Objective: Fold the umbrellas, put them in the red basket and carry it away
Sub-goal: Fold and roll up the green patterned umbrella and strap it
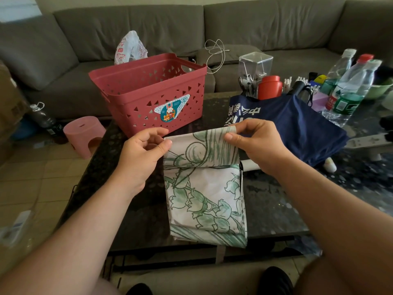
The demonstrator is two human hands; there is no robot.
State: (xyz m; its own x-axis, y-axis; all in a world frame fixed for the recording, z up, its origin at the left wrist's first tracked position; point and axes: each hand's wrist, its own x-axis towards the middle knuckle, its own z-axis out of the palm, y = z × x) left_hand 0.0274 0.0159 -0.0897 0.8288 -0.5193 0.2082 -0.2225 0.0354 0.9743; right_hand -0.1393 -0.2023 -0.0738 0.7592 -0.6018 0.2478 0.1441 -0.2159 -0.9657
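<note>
A white umbrella with green flower drawings [204, 199] lies flattened on the dark glass table [272, 209], its far edge rolled toward me. My left hand [142, 152] pinches the left corner of that rolled edge. My right hand [255, 141] pinches the right corner. A white handle tip pokes out under my right wrist. A navy blue umbrella [302, 128] with white lettering lies unfolded at the right rear. The red basket [148, 92] with triangular holes stands behind the white umbrella, and its inside looks empty.
Water bottles [348, 86], a red canister [270, 87], a clear box, pens and a green bowl crowd the table's right rear. A pink stool [84, 135] stands on the floor at left. A grey sofa [170, 28] runs behind.
</note>
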